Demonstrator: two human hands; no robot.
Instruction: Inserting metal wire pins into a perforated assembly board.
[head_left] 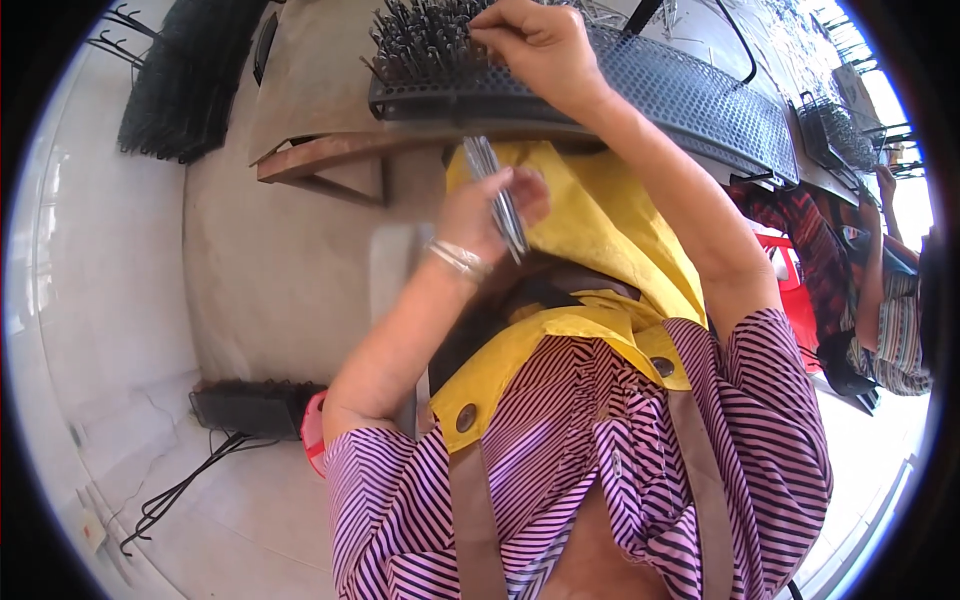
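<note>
Your left grip (pixel 490 208) is wrapped around a bundle of thin metal rods (pixel 508 222), whose ends stick out past it on both sides, over the yellow apron (pixel 590 205). Your right grip (pixel 548 48), farther forward, has its thumb and fingertips drawn close at the right edge of a heap of metal pieces (pixel 415 48); you cannot tell whether they clamp one. The heap lies on a dark perforated tray (pixel 690 100), which stretches off to the right of that grip.
</note>
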